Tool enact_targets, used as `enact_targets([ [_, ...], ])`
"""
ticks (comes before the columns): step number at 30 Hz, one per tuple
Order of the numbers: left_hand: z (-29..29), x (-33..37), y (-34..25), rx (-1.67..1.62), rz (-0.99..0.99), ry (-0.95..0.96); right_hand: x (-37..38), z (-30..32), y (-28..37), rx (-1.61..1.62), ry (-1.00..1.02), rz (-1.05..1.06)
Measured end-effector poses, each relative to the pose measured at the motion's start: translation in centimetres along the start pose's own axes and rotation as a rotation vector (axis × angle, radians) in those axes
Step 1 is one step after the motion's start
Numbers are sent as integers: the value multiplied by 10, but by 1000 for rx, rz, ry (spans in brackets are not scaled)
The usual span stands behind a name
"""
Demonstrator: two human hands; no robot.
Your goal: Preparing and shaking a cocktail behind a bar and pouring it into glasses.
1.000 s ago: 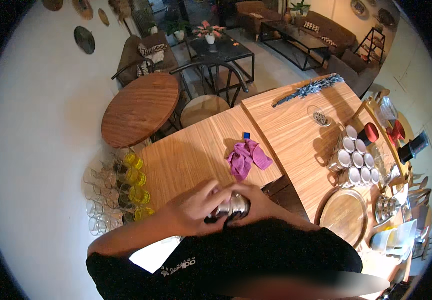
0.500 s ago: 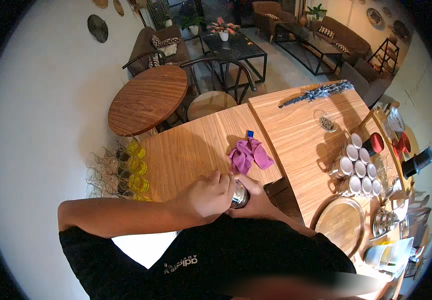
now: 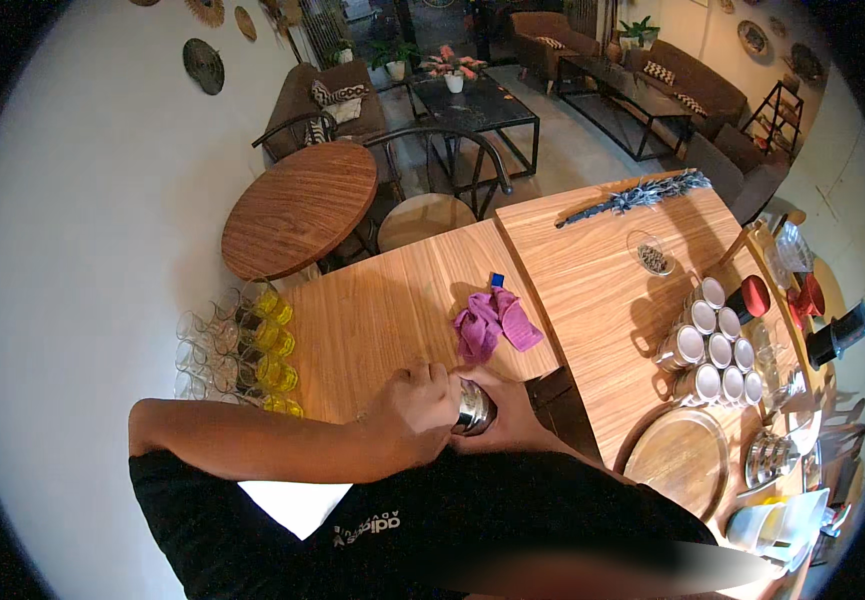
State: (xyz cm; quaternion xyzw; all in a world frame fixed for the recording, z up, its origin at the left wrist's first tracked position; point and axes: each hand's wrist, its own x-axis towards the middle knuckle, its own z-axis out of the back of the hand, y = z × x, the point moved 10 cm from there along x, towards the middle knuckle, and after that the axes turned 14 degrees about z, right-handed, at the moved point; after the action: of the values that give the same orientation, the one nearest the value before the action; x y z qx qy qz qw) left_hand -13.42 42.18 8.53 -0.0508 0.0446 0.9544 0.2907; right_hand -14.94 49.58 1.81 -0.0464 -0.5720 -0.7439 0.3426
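Observation:
My left hand (image 3: 414, 412) is closed in a fist against one side of a shiny silver cylindrical container (image 3: 472, 408). Around its other side wraps my right hand (image 3: 512, 408), fingers curled. The container is held close to my body, above the table's near edge; my hands cover most of it, so its exact kind and the left fingertips are hidden. Just beyond my hands lies a crumpled purple cloth (image 3: 497, 325), with a small blue object (image 3: 497, 280) at its far end.
Glasses (image 3: 207, 350), several with yellow bases (image 3: 277, 340), stand at the left. On the right-hand table (image 3: 592, 290) are several lidded jars (image 3: 717, 350), a round wooden tray (image 3: 677, 465), a glass dish of small dark pieces (image 3: 652, 258) and a feathery duster (image 3: 642, 195).
My left fist has shifted slightly down and turned a little against the container, which both hands still hold. The whole view has tilted slightly.

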Motion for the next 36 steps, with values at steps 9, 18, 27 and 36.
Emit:
enact_targets([
  [9, -2, -7, 3, 110, 18, -108, 0, -5, -3, -71, 31, 24],
  [18, 9, -5, 16, -111, -39, 29, 3, -2, 0, -128, -29, 99],
  [27, 2, 16, 53, -982, 106, 21, 9, -4, 6, -211, 38, 82],
  [36, -11, -3, 68, -1019, 264, 16, 1, -21, -11, -253, 74, 92],
])
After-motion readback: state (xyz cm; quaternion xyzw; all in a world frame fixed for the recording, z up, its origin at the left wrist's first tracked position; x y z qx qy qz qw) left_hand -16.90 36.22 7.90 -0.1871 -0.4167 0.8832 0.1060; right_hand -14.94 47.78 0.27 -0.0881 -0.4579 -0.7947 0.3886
